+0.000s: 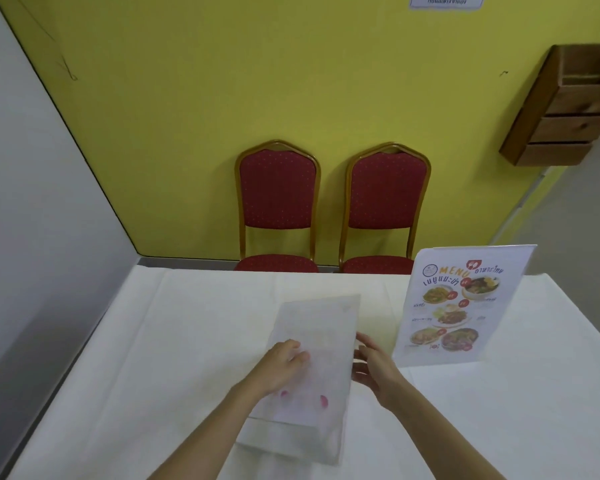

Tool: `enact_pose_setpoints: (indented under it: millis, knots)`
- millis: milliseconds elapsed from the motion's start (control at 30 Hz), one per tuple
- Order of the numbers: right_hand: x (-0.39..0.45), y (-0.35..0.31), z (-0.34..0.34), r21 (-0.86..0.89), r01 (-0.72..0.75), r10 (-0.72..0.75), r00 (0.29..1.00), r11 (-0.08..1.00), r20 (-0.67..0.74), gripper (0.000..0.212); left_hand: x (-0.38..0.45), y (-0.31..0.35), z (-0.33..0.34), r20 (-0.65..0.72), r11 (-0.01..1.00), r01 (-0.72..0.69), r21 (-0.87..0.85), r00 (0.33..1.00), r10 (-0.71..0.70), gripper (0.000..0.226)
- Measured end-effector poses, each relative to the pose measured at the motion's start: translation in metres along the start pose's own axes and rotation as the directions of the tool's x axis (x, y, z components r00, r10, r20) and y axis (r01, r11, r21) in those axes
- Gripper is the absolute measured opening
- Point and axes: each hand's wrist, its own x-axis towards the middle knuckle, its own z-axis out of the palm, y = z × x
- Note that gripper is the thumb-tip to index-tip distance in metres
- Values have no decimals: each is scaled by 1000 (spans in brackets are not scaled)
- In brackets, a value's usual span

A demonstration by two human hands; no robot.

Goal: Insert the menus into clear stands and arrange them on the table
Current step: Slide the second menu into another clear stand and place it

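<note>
A clear stand (321, 327) with a menu sheet inside, its blank back towards me, stands tilted in the middle of the table with a white cloth (153, 358). My left hand (283, 363) rests its fingers on the stand's left face. My right hand (373, 367) hovers beside the stand's right edge, fingers apart, touching or almost touching it. A second clear stand (458, 303) with a printed colour menu of dishes stands upright at the right, facing me.
Two red padded chairs (278, 206) (387, 209) with golden frames stand against the yellow wall behind the table's far edge. A wooden wall rack (565, 109) hangs at the upper right. The table's left edge runs along a grey wall.
</note>
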Motion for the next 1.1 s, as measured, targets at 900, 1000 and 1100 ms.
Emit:
enact_pose_setpoints:
  millis: [900, 1000, 1100]
  knots:
    - [1, -8, 40, -89, 196, -184, 974, 977, 131, 49, -32, 140, -83, -95, 969, -109, 223, 987, 133, 33]
    - [6, -22, 27, -64, 217, -208, 971, 974, 121, 41, -44, 135, -95, -118, 985, -175, -5, 978, 173, 31]
    - [8, -35, 10, -57, 235, -226, 964, 970, 137, 33, -52, 115, -100, -155, 940, -272, -205, 958, 243, 28]
